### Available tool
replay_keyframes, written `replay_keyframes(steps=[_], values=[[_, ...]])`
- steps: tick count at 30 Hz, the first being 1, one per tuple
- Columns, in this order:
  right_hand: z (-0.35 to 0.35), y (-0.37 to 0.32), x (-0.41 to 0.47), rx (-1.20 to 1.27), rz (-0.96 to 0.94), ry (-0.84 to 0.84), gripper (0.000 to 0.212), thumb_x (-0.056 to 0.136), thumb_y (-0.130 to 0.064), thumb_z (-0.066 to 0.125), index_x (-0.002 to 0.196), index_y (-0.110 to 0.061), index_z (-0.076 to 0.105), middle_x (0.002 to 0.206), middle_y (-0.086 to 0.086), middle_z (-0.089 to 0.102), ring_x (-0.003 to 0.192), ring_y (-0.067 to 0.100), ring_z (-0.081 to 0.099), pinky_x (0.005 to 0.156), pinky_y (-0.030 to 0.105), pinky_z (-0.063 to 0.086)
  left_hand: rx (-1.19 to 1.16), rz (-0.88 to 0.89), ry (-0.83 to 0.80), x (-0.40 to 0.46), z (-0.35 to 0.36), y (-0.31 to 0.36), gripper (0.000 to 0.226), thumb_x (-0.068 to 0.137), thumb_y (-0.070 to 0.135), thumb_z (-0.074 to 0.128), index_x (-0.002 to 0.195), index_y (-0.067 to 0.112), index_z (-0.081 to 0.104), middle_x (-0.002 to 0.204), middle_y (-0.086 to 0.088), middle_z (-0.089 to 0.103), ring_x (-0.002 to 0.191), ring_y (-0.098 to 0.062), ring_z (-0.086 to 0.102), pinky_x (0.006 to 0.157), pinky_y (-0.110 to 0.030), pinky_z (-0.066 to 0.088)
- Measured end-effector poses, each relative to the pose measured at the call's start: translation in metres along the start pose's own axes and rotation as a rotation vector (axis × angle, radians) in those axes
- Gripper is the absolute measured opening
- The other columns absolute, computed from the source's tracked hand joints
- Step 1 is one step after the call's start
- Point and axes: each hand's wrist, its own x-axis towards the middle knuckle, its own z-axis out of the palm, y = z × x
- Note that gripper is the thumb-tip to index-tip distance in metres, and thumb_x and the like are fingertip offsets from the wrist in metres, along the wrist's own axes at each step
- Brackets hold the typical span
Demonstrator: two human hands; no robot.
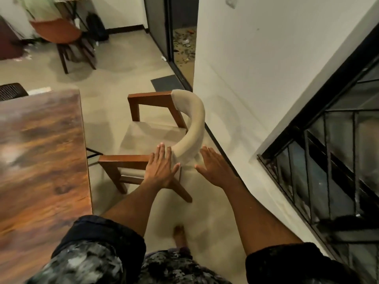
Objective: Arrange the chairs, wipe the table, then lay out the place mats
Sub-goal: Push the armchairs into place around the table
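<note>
A wooden armchair (155, 128) with a curved beige padded back and beige seat stands on the floor between the table and the white wall, its seat facing the table. My left hand (161, 168) is spread flat over the near wooden armrest where it meets the padded back. My right hand (214, 168) hovers with fingers apart just right of the backrest's near end, not gripping it. The dark wooden table (41, 152) fills the left side; its top is bare in the part I see. No place mats or cloth are in view.
A white wall (256, 89) runs close along the chair's right. A black metal stair railing (328, 160) is at far right. An orange chair (61, 35) stands at the back left, and a dark doormat (167, 82) lies by the glass door. My bare foot (180, 234) is on the floor.
</note>
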Motion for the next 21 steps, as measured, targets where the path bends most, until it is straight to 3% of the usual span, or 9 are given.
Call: replay_keyframes(steps=[12, 16, 21], values=[[-0.060, 0.051, 0.129, -0.116, -0.130, -0.050, 0.077, 0.107, -0.063, 0.039, 0.166, -0.016, 0.022, 0.176, 0.008, 0.020, 0.164, 0.028, 0.017, 0.129, 0.050, 0.031, -0.099, -0.126, 0.046, 0.104, -0.025, -0.002, 0.088, 0.107, 0.068, 0.020, 0.169, 0.013, -0.011, 0.175, -0.013, -0.021, 0.163, -0.030, -0.018, 0.131, -0.049, -0.005], [-0.067, 0.059, 0.169, -0.147, -0.192, -0.101, 0.080, 0.106, -0.064, 0.036, 0.169, -0.017, 0.017, 0.178, 0.007, 0.016, 0.165, 0.027, 0.014, 0.131, 0.048, 0.024, -0.126, -0.222, 0.064, 0.124, -0.023, -0.009, 0.086, 0.109, 0.066, 0.020, 0.169, 0.012, -0.011, 0.174, -0.014, -0.023, 0.163, -0.029, -0.018, 0.133, -0.048, -0.003], [-0.079, 0.071, 0.227, -0.184, -0.323, -0.174, 0.075, 0.108, -0.055, 0.047, 0.167, -0.017, 0.023, 0.177, 0.007, 0.019, 0.164, 0.029, 0.017, 0.130, 0.049, 0.024, -0.180, -0.361, 0.082, 0.157, -0.018, -0.004, 0.085, 0.108, 0.066, 0.017, 0.169, 0.013, -0.011, 0.174, -0.014, -0.023, 0.162, -0.029, -0.020, 0.133, -0.047, -0.005]])
